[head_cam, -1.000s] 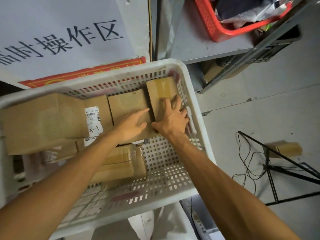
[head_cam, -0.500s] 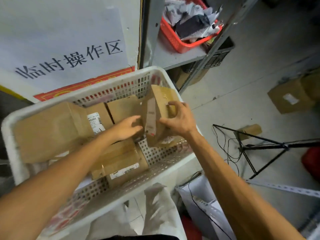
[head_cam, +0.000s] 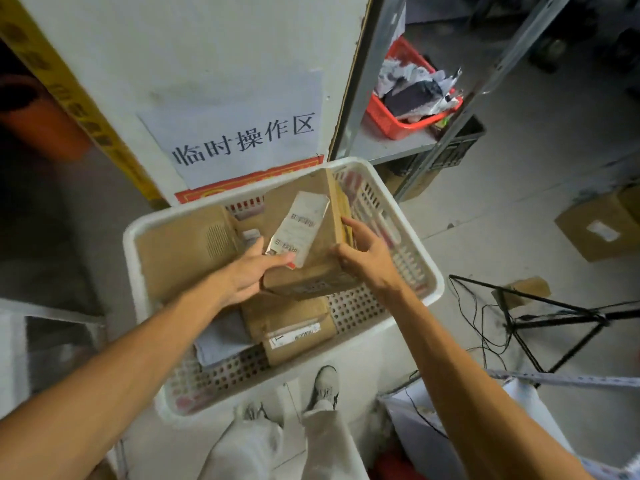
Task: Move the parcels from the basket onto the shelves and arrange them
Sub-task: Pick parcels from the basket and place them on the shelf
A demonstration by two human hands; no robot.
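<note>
A brown cardboard parcel (head_cam: 313,258) with a white shipping label is lifted and tilted above the white perforated basket (head_cam: 429,271). My left hand (head_cam: 258,270) grips its left lower edge, thumb on the label. On the right edge, my right hand (head_cam: 363,254) holds it with curled fingers. Inside the basket lie a large brown box (head_cam: 183,251) at the left and a smaller labelled box (head_cam: 291,327) near the front, beside a grey soft packet (head_cam: 221,337).
A metal shelf (head_cam: 388,143) at the back right carries a red basket (head_cam: 391,123) full of bags. A cardboard box (head_cam: 599,226) sits on the floor at the right. A black stand (head_cam: 554,313) with cables stands on the floor. My shoe (head_cam: 325,386) shows below the basket.
Both hands have raised the parcel out of the basket's far right corner and turned it label-up. The view has pulled back and up.
</note>
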